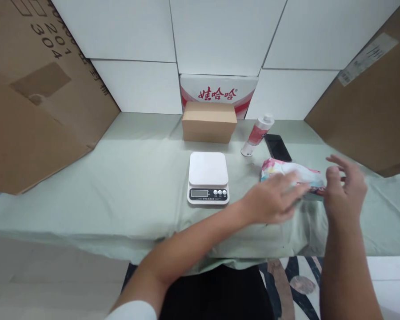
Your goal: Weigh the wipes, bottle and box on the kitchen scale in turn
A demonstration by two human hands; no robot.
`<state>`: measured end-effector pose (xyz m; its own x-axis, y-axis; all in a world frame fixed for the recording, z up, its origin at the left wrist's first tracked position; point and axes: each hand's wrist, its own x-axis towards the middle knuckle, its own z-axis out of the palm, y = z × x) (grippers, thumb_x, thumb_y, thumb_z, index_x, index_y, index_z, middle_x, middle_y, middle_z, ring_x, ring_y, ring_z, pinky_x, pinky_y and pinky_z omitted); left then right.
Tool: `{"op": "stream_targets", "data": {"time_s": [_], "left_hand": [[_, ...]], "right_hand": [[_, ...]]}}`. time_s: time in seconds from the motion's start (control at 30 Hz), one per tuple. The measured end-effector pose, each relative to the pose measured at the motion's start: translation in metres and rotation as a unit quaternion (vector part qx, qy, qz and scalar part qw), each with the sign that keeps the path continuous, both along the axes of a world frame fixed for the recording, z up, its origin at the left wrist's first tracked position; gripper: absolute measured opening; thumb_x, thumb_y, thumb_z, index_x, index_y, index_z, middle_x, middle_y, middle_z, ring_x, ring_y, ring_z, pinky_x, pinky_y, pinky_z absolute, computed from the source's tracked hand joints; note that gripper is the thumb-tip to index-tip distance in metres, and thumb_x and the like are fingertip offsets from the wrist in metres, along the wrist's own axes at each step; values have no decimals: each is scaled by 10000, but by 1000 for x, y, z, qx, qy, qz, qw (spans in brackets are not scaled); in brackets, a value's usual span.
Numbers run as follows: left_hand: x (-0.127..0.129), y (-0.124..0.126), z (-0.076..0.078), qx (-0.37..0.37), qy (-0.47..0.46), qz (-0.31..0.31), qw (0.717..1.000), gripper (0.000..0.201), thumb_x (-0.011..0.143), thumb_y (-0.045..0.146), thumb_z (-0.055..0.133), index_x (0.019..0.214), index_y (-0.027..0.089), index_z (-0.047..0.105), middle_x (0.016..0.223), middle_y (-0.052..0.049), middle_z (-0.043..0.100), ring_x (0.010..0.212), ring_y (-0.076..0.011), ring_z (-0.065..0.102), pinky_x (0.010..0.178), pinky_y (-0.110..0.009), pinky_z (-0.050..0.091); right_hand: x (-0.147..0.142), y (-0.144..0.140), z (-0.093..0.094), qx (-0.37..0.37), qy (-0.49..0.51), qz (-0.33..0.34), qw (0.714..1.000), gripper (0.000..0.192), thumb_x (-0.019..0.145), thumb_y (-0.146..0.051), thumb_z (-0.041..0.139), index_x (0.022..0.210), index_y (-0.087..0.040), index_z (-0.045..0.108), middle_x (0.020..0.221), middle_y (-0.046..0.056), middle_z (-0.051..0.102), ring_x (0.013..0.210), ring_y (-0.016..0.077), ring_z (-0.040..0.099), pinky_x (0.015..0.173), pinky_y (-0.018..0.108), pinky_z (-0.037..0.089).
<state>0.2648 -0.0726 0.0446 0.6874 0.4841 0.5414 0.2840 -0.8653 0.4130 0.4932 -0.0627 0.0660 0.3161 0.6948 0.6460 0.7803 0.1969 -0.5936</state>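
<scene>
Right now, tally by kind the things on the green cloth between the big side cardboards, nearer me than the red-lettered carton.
White scale: 1
Small brown box: 1
Bottle: 1
Dark phone-like device: 1
Patterned packet: 1
Total visible: 5

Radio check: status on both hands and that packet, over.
Left hand open, blurred, at near side of colourful packet. Right hand open at packet's right end, contact unclear. Dark phone close behind packet.
</scene>
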Motion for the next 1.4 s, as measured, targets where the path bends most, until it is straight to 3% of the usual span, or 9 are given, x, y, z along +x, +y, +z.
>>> {"op": "stream_targets", "data": {"time_s": [0.07, 0.13, 0.3, 0.4, 0.5, 0.67, 0.87, 1.03, 1.4], "left_hand": [[-14, -31, -6, 100, 47, -170, 979, 304, 1034, 309, 496, 1210, 301, 744, 1400, -94, 713, 1268, -226, 692, 998, -357, 569], [-24, -61, -24, 149, 103, -289, 940, 275, 1024, 267, 509, 1057, 336, 773, 1144, -47, 786, 963, -167, 745, 732, -319, 560], [-14, -105, -95, 142, 213, -364, 895, 270, 885, 176, 610, 915, 381, 782, 720, -2, 704, 488, -181, 558, 410, -330, 306], [0, -119, -132, 147, 170, -387, 894, 213, 836, 215, 651, 835, 378, 788, 684, -19, 681, 405, -173, 426, 394, -314, 227], [5, -134, -152, 131, 104, -409, 897, 163, 803, 250, 676, 777, 371, 782, 654, -18, 667, 397, -163, 410, 401, -303, 223], [-4, -140, -149, 54, 106, -424, 898, 168, 813, 249, 674, 812, 385, 773, 684, 1, 709, 429, -166, 490, 401, -309, 250], [-8, -129, -130, -17, 191, -444, 875, 170, 844, 243, 657, 784, 354, 770, 767, -18, 755, 511, -178, 573, 423, -304, 279], [-6, -131, -136, -9, 165, -422, 891, 142, 815, 255, 687, 796, 362, 779, 762, -12, 753, 479, -171, 540, 401, -300, 215], [-7, -133, -141, 37, 175, -428, 886, 223, 860, 268, 635, 912, 397, 809, 855, -14, 786, 490, -173, 559, 398, -305, 206]], "right_hand": [[-45, 18, 10, 33, 112, 56, 992, 374, 895, -528, 658, 1190, -322, 759, 1229, 156, 784, 1090, 355, 752, 987, 625, 555], [-92, 48, 7, 11, 249, 119, 961, 517, 823, -495, 737, 1283, -264, 687, 1332, 171, 736, 1154, 346, 738, 995, 601, 586], [-161, 135, -49, -16, 293, 92, 951, 786, 729, -406, 767, 1450, -218, 517, 1369, 181, 657, 1238, 330, 699, 1078, 568, 570], [-160, 159, -86, 5, 250, 75, 965, 739, 776, -409, 716, 1456, -210, 503, 1318, 171, 671, 1155, 312, 729, 1062, 568, 571], [-150, 162, -101, 21, 192, 66, 979, 655, 817, -480, 720, 1387, -204, 554, 1279, 169, 688, 1134, 316, 735, 1041, 577, 575], [-164, 139, -78, 26, 165, 154, 974, 611, 845, -610, 754, 1296, -230, 596, 1223, 151, 719, 1122, 319, 736, 1004, 564, 605], [-203, 94, -46, 20, 178, 358, 916, 596, 801, -645, 821, 1222, -275, 618, 1192, 121, 724, 1126, 323, 730, 1026, 555, 607], [-215, 78, -50, -50, 162, 411, 896, 594, 777, -669, 823, 1169, -252, 663, 1116, 96, 752, 1055, 309, 738, 986, 517, 628], [-217, 72, -47, -86, 116, 451, 881, 622, 783, -684, 809, 1197, -244, 664, 1139, 105, 758, 1051, 313, 747, 974, 502, 645]]}}
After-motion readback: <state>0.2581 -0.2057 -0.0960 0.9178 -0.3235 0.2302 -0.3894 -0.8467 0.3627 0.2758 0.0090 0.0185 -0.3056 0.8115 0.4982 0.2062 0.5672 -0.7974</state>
